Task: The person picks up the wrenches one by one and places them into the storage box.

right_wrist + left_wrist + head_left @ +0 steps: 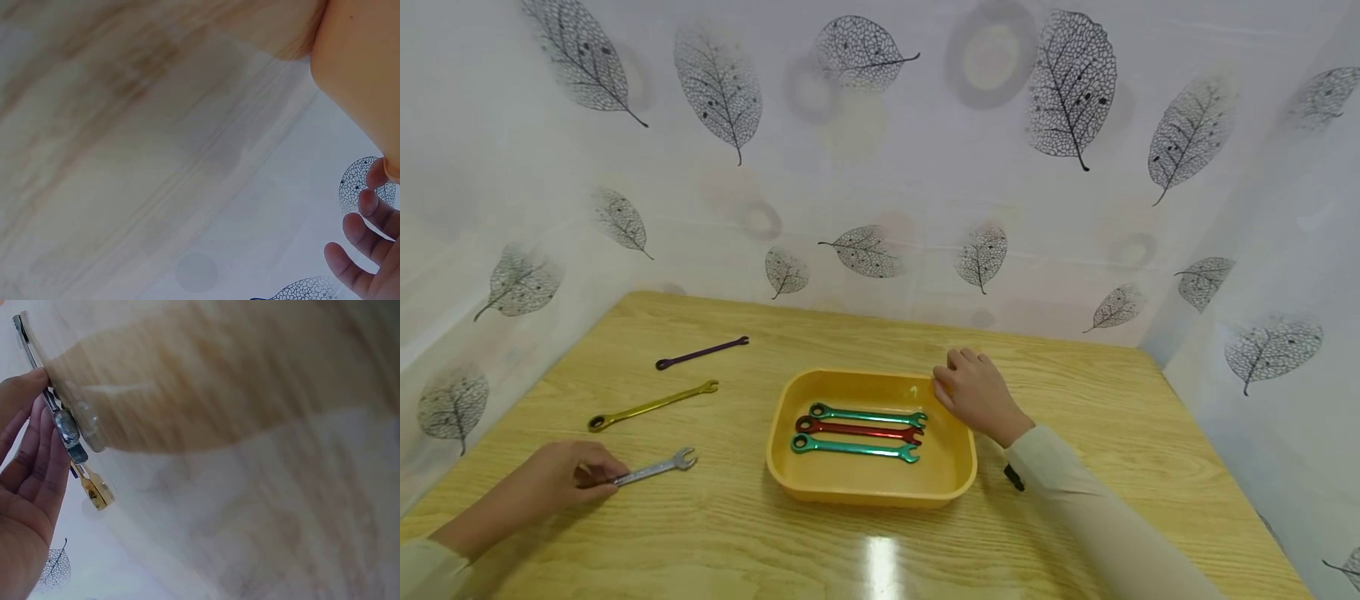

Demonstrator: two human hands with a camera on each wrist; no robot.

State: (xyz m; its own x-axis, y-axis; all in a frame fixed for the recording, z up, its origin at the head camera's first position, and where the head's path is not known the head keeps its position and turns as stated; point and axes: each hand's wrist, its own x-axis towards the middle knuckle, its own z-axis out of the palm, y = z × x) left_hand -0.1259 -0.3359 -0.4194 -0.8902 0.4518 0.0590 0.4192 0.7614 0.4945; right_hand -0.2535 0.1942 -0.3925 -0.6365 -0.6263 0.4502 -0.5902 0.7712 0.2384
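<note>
The silver wrench point(651, 472) is lying in the left hand point(557, 479), left of the tray, its forked end pointing right. Thumb and fingers are closing in a pinch around the shank toward the ring end, probably because that is leaving the forked end free; whether the wrench is touching the table point(737, 533) I cannot tell. Beyond it, the gold wrench point(658, 406) and the purple wrench point(702, 353) are lying apart, perhaps for easy picking.

In the yellow tray point(850, 479), the red wrench point(857, 429) is lying between two green wrenches point(853, 448), all ring-end left, seemingly to nest neatly. The right hand point(977, 392) is pinching the tray's far right rim, its other fingers loosely bent and spreading outside, likely steadying it. A small black object point(1014, 477) is sitting beside the right sleeve point(1097, 508).
</note>
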